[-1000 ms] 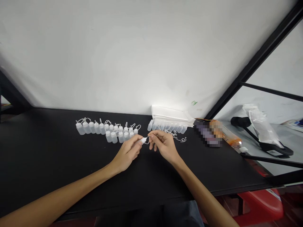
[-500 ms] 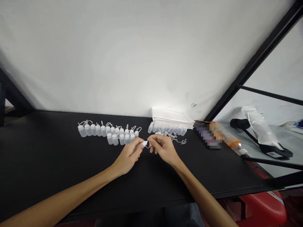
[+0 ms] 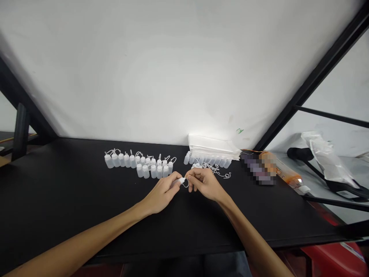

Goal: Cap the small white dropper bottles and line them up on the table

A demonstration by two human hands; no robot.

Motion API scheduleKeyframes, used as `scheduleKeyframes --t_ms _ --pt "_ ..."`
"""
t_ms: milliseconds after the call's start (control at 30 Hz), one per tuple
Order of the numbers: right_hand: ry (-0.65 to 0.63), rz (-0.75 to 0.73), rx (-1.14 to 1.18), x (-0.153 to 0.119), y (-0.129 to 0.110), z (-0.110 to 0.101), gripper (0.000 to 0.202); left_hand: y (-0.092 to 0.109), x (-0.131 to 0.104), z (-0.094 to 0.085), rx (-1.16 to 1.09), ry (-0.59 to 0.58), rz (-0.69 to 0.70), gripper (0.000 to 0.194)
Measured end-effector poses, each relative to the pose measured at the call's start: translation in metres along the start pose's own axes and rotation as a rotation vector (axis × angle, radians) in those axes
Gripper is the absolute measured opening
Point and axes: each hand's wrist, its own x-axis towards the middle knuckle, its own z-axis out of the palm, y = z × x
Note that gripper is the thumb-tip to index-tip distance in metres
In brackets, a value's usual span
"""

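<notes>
Pinched in my left hand [image 3: 163, 193] is a small bottle with a white cap [image 3: 182, 180], lying tilted with its cap toward the right. My right hand [image 3: 206, 183] is closed at the fingertips beside the cap, on a thin white cord [image 3: 186, 186] that loops below it. Several translucent bottles with white caps [image 3: 121, 160] stand in rows behind and left of my hands. Behind my right hand lie more small bottles [image 3: 215, 161] and a tangle of white cords [image 3: 226, 176].
A stack of white sheets or bags [image 3: 213, 145] lies against the wall. To the right are a blurred purple item [image 3: 258, 169], an orange-labelled bottle [image 3: 290, 177] and a black frame bar [image 3: 308, 80]. A red stool [image 3: 337, 261] is below the black table [image 3: 86, 200].
The whole view has shifted, so table items appear further right. The cord loop below the cap now shows more widely between my hands. Both hands keep their grip.
</notes>
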Motion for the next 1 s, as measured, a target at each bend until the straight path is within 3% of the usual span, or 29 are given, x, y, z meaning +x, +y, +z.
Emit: scheduleKeyframes --t_ms 167,400,467,567,633,800,933,1000 --pt "0.049 -0.027 0.019 0.001 -0.005 -0.001 0.019 0.007 -0.001 -0.001 0.061 -0.019 0.028 0.026" --pt "0.126 -0.090 0.192 0.001 -0.007 -0.009 0.025 0.016 -0.002 0.008 0.243 0.090 0.025 0.019" --pt "0.216 -0.105 0.263 0.004 -0.005 -0.015 0.029 0.019 -0.008 0.010 0.263 0.158 0.024 0.019" --pt "0.476 -0.140 0.300 0.007 0.000 -0.029 0.031 0.021 -0.024 0.010 0.231 0.252 0.022 0.024" --pt "0.552 -0.121 0.320 0.008 0.004 -0.038 0.032 0.018 -0.038 0.006 0.170 0.320 0.019 0.026" --pt "0.542 -0.065 0.409 0.008 0.005 -0.046 0.033 -0.002 -0.072 -0.027 0.135 0.500 0.004 0.026" --pt "0.523 -0.045 0.392 0.008 0.005 -0.045 0.034 -0.025 -0.090 -0.068 0.362 0.754 0.000 0.031" --pt "0.517 -0.034 0.354 0.008 0.006 -0.045 0.036 -0.036 -0.093 -0.084 0.406 0.804 -0.027 0.033"
